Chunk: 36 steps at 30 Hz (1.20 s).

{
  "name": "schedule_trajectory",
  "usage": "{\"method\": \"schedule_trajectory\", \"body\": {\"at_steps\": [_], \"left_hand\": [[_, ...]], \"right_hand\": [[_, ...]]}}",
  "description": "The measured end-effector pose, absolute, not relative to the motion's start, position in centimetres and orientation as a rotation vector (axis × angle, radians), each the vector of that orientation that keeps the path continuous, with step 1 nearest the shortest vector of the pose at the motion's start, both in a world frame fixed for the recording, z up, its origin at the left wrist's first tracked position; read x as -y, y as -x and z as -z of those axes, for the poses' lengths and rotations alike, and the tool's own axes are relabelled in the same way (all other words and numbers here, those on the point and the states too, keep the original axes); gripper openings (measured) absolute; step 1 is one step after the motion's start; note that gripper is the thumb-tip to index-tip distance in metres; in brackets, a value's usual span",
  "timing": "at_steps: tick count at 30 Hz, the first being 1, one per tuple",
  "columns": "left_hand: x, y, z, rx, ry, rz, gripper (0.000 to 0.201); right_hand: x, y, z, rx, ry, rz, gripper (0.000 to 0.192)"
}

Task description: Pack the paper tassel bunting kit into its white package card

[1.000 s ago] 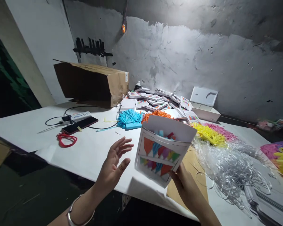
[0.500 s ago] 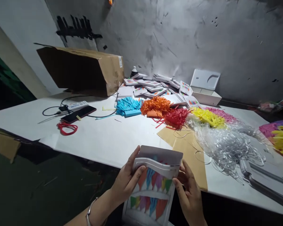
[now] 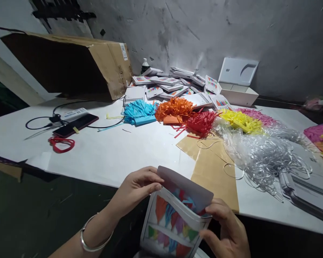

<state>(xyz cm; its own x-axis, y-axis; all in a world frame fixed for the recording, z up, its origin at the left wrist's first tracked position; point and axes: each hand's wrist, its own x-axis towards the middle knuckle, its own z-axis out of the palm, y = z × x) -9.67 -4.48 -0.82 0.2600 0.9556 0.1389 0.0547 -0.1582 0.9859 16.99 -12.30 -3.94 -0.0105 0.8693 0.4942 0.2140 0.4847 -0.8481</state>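
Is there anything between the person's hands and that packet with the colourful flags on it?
Nothing visible. Both hands already grip the packet: the left hand pinches its upper left corner by the flap, and the right hand holds its right edge.

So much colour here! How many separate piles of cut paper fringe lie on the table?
6, left to right: blue, orange, red, yellow, pink, and a mixed pile at the right edge, partly cut off.

Packet (image 3: pixel 174 222) bottom beyond frame edge
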Motion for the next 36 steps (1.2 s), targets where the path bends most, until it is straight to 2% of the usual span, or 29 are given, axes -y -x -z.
{"method": "schedule_trajectory", "body": {"at_steps": [2,4,8,10,12,17,23,26,28,33,36], "left_hand": [[4.5,9.0,0.3,-0.985,-1.511,-1.121,0.008],[4.6,8.5,0.3,-1.008,-1.472,-1.18,0.002],[4.9,7.5,0.8,-1.005,-1.198,-1.237,0.04],[4.8,7.2,0.9,-0.864,-1.133,-1.104,0.029],[4.7,6.9,1.0,-0.746,-1.152,-1.023,0.017],[4.7,6.9,1.2,-0.702,-1.321,-1.244,0.014],[4.1,8.5,0.3,-0.661,-1.548,-1.019,0.014],[3.8,8.8,0.1,-0.763,-1.642,-1.025,0.014],[3.7,8.6,0.4,-0.765,-1.489,-0.984,0.012],[4.1,7.1,1.8,-0.81,-1.194,-1.139,0.004],[4.3,6.8,2.0,-0.833,-1.225,-1.24,0.01]], "right_hand": [[12.0,-16.0,3.9,1.365,1.056,-0.685,0.012],[11.7,-15.2,4.1,1.139,1.131,-0.716,0.015],[10.7,-14.3,4.3,0.809,1.131,-1.069,0.035],[10.2,-14.3,4.0,0.801,1.046,-1.316,0.029],[9.7,-14.3,3.7,0.802,0.959,-1.417,0.018],[9.3,-14.3,3.2,0.898,0.976,-1.352,0.014],[8.8,-14.3,3.7,0.955,0.947,-1.298,0.002],[8.6,-14.1,3.7,0.846,1.006,-1.405,0.02],[8.6,-14.0,3.6,0.777,1.087,-1.481,0.033],[8.1,-13.4,3.8,0.776,1.086,-1.444,0.023],[7.7,-13.2,3.8,0.733,1.043,-1.388,0.019]]}}
